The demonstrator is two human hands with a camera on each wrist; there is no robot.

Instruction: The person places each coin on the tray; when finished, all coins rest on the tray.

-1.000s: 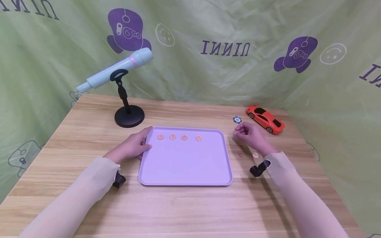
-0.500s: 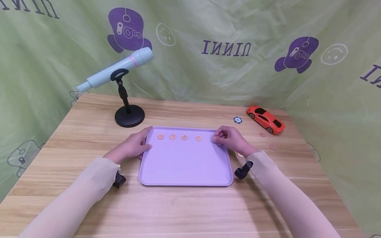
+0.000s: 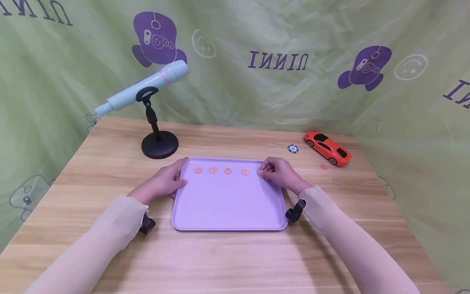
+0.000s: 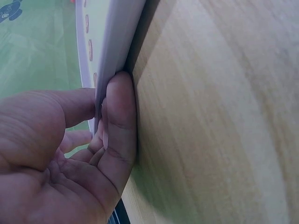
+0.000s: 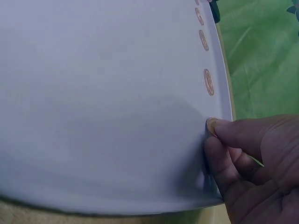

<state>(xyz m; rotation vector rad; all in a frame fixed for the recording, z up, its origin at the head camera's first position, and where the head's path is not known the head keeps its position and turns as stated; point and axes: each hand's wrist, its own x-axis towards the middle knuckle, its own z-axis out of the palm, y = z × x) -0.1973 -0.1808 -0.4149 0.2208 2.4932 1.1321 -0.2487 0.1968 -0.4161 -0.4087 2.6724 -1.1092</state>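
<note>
My left hand (image 3: 165,179) grips the left rim of a lilac tray (image 3: 227,204), thumb over the edge and fingers beneath, as the left wrist view (image 4: 93,140) shows. Along the tray's far side lies a row of several copper-coloured coins (image 3: 227,170). At the far right corner, my right hand (image 3: 278,173) pinches another coin (image 5: 212,125) between thumb and finger, right at the tray's surface. This coin stands past the right end of the row, in line with the flat coins (image 5: 209,82). In the head view the fingers hide it.
Right of the tray, two coins, one nearer (image 3: 336,181) and one farther (image 3: 323,166), lie on the wooden table (image 3: 227,261). Behind them are a poker chip (image 3: 293,148) and an orange toy car (image 3: 327,148). A light blue microphone (image 3: 143,87) on a black stand (image 3: 159,145) occupies the back left.
My right hand has moved left from the table beside the toy car to the tray's far right corner, and slightly farther left in the last half second. The left hand stays on the rim.
</note>
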